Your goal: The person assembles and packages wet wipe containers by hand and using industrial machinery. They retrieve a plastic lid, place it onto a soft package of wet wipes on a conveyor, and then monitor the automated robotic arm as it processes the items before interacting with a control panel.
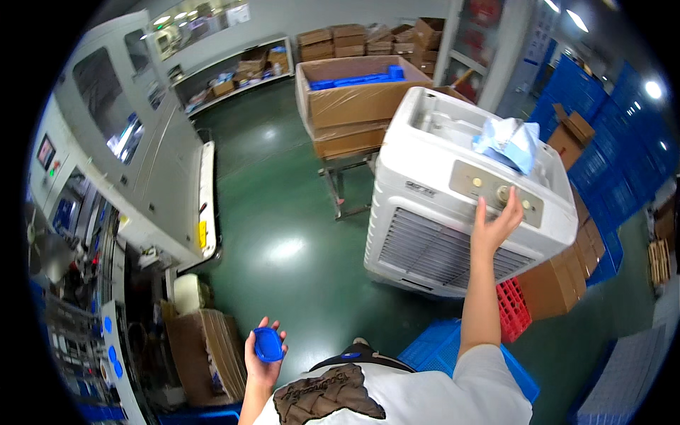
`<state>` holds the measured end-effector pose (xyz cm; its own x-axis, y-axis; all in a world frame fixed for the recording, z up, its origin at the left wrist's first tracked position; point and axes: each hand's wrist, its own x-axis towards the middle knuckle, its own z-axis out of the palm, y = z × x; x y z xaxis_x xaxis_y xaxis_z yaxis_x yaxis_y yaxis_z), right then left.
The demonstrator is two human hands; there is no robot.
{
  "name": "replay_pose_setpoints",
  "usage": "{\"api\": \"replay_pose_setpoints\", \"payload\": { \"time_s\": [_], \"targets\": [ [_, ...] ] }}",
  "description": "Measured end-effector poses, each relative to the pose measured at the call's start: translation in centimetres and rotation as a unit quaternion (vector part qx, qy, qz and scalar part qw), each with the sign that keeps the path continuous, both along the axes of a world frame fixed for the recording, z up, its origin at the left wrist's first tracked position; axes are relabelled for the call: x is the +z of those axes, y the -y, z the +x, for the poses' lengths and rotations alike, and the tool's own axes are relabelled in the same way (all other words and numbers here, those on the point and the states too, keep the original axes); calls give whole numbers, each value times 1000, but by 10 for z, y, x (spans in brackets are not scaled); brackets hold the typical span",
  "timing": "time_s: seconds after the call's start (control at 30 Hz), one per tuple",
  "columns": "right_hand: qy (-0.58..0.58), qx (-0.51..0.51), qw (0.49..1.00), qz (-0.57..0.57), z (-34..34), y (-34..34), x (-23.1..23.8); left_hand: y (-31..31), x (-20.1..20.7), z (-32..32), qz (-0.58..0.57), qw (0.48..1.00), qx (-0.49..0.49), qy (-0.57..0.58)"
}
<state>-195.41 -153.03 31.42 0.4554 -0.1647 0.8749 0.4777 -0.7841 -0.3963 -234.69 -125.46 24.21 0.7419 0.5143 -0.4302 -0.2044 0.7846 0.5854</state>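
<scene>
- My left hand (256, 367) clasps the blue plastic dish (268, 345).
- My right hand (494, 225) meets the air cooler (432, 241)'s knob (503, 193); can't tell if clamped. I'd pinch squarely, turn gently.

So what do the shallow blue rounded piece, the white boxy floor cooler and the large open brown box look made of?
Shallow blue rounded piece: probably plastic, smooth; uniform colour, thin rim.
White boxy floor cooler: likely moulded plastic, satin; rounded corners, ribbed edges.
Large open brown box: apparently cardboard, mostly matte; flat tan panels, streaky sheen, so possibly film-wrapped.
</scene>
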Motion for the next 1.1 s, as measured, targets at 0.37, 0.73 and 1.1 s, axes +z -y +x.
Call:
{"api": "replay_pose_setpoints", "payload": {
  "time_s": [0.37,0.73,1.1],
  "targets": [
    [-185,770,609,-46,-207,-171,-6,15,59,-12,-9,985,24,172],
    [-224,840,478,-123,-337,-235,29,-2,69,-117,28,971,148,183],
    [-74,828,502,-239,-458,-302,37,-25,54,-221,93,978,141,120]
  ]
}}
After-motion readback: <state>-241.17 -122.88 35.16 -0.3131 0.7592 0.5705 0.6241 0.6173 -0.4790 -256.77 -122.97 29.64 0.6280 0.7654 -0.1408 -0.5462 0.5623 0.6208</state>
